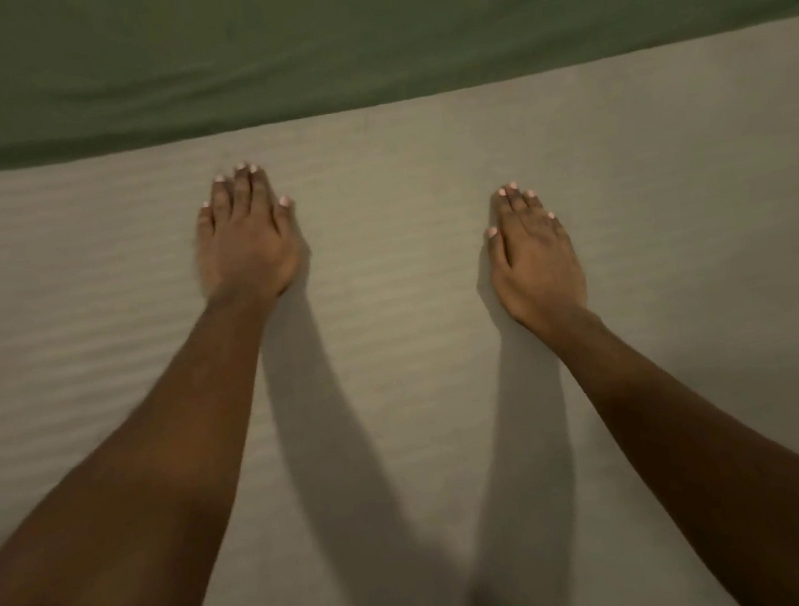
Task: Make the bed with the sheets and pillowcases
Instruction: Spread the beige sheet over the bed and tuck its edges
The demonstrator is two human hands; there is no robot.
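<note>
Looking down from the head camera, I see both my arms stretched forward over a pale beige striped surface [677,221], a cloth with faint woven ribs running side to side that fills the near and middle part of the view; I cannot tell whether it is a sheet or the mattress cover. My left hand [246,243] lies palm down on it, fingers straight and held close together, thumb tucked alongside, gripping nothing. My right hand [537,259] lies flat in the same way, a little nearer to me and well apart from the left, fingers straight and together, thumb along the inner side, also holding nothing. Both point toward the far side. Across the far part of the view lies a dark green sheet [357,33], smooth cloth with a few soft folds on its left half; its near edge runs nearly straight from left to right, rising slightly at the right, and rests over the beige cloth. My left fingertips are near that edge without touching it, and the right ones are farther from it. My bare left forearm [156,455] and right forearm [699,418] cast soft shadows [333,435] on the beige cloth between them, meeting low in the middle.
</note>
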